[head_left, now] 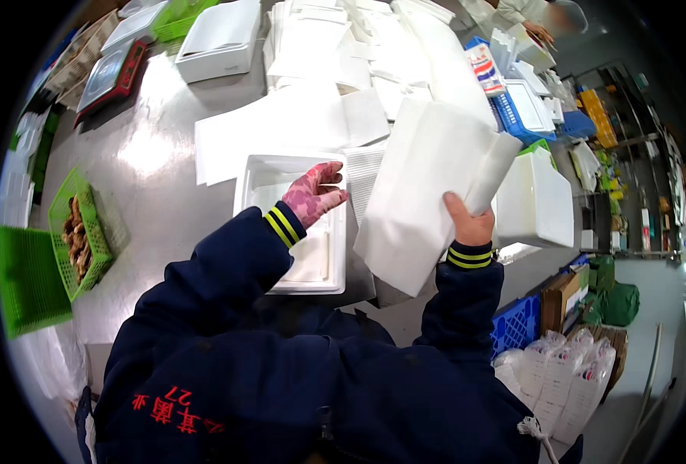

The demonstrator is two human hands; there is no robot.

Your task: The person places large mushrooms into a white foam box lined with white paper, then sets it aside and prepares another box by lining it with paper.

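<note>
My right hand (469, 223) is bare and grips the edge of a large white sheet (424, 182), with the thumb on top. The sheet looks soft and has a fold along its right side; I cannot tell if it is foam or paper. My left hand (312, 195), in a pink patterned glove, is over a white foam box (308, 289). Its fingers are curved and apart, with nothing between them. Inside the box a flat white liner is partly visible. A ribbed grey-white piece (362, 174) lies between box and sheet, partly covered.
Piled white sheets (320, 46) cover the table's far middle. At left are a red scale (115, 81) and a green basket of brown mushroom-like pieces (80, 240). A white foam box (540, 197) and blue basket (521, 116) stand right; a co-worker's hand (540, 32) is beyond.
</note>
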